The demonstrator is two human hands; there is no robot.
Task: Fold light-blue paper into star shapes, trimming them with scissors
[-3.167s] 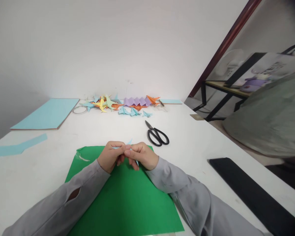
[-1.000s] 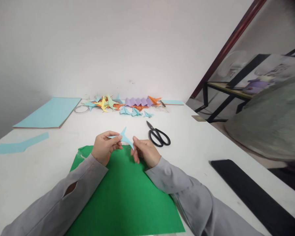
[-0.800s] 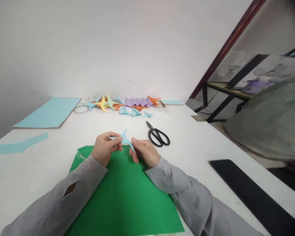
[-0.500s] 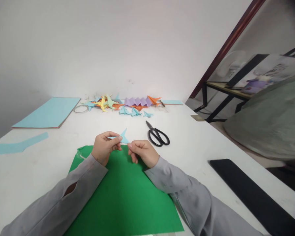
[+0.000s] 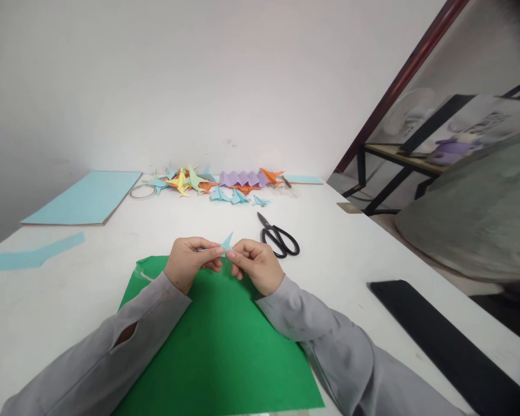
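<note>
A small folded light-blue paper piece (image 5: 227, 243) is pinched between both hands just above the far edge of a green paper sheet (image 5: 216, 352). My left hand (image 5: 189, 261) grips its left end with thumb and fingers closed. My right hand (image 5: 253, 264) pinches its right side, fingertips almost meeting the left hand's. Only one pointed tip of the paper shows above the fingers; the rest is hidden.
Black scissors (image 5: 279, 237) lie just right of the hands. Several coloured folded paper pieces (image 5: 212, 184) and a tape ring (image 5: 140, 191) line the table's far edge. A light-blue sheet (image 5: 86, 196) and strip (image 5: 30, 257) lie left. A black strip (image 5: 450, 346) lies right.
The hands had drawn apart with the blue piece spread between them; now they have come together again and the piece is mostly covered by the fingers.
</note>
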